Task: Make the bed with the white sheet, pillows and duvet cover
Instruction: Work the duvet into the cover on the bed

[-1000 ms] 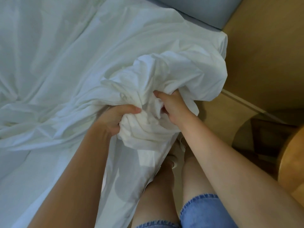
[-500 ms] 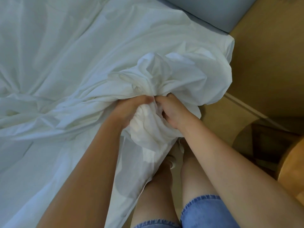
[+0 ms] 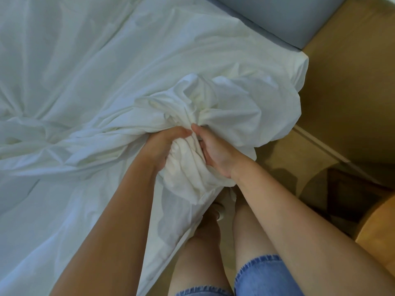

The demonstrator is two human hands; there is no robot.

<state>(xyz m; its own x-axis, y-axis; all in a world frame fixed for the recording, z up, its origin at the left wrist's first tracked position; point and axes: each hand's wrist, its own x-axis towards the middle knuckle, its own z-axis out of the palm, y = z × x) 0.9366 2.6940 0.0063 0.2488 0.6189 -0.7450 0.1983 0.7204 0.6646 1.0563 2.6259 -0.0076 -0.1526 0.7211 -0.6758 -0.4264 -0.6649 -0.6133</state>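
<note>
A white sheet (image 3: 89, 77) covers the bed, wrinkled toward the left. At the bed's right edge a thick wad of white fabric (image 3: 224, 107) is gathered up. My left hand (image 3: 162, 146) grips the wad from the left, fingers curled into the folds. My right hand (image 3: 213, 150) grips the same wad from the right, thumb up, fingers buried in the cloth. The two hands almost touch at the fingertips. Loose fabric hangs from the wad down the side of the bed, above my legs. No pillows are in view.
A grey padded headboard (image 3: 288, 16) runs along the top right. Wooden floor (image 3: 352, 82) lies right of the bed, with a pale baseboard strip (image 3: 320, 146). A round wooden piece of furniture (image 3: 378, 227) stands at the right edge. My legs and denim shorts (image 3: 263, 276) are below.
My hands have come together on the bunched fabric, the left one sliding right and up. The wad is gathered tighter between them.
</note>
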